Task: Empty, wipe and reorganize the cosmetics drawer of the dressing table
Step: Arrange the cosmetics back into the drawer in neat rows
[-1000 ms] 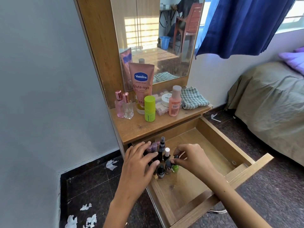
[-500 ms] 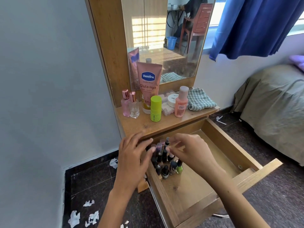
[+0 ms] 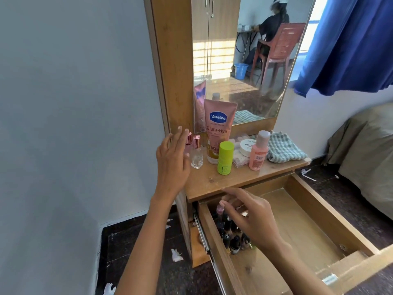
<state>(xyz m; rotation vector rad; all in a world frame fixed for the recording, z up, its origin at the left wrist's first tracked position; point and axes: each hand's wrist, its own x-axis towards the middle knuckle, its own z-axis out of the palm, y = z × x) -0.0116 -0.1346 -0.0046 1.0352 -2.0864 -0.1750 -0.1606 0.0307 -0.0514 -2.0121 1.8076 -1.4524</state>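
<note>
The wooden drawer [image 3: 331,211] stands pulled out, with several small nail-polish bottles [image 3: 235,244] clustered in its back left corner. My right hand [image 3: 251,218] hovers over those bottles with fingers spread, holding nothing I can see. My left hand [image 3: 173,160] is raised at the left end of the tabletop [image 3: 212,182], open, just beside two small perfume bottles [image 3: 196,153] with rose-gold caps. On the top also stand a pink Vaseline tube [image 3: 218,128], a green stick [image 3: 225,157], a white jar [image 3: 246,146], a peach bottle [image 3: 258,151] and a checked cloth [image 3: 284,149].
A mirror [image 3: 244,60] rises behind the tabletop. A bed [image 3: 370,145] lies to the right, close to the drawer's side. A blue curtain [image 3: 348,43] hangs at upper right. White paper scraps [image 3: 176,255] lie on the dark floor at left, by the grey wall.
My left hand has lifted out of the drawer up to the perfume bottles on the tabletop. My right hand stays over the nail-polish bottles. The view has tilted upward.
</note>
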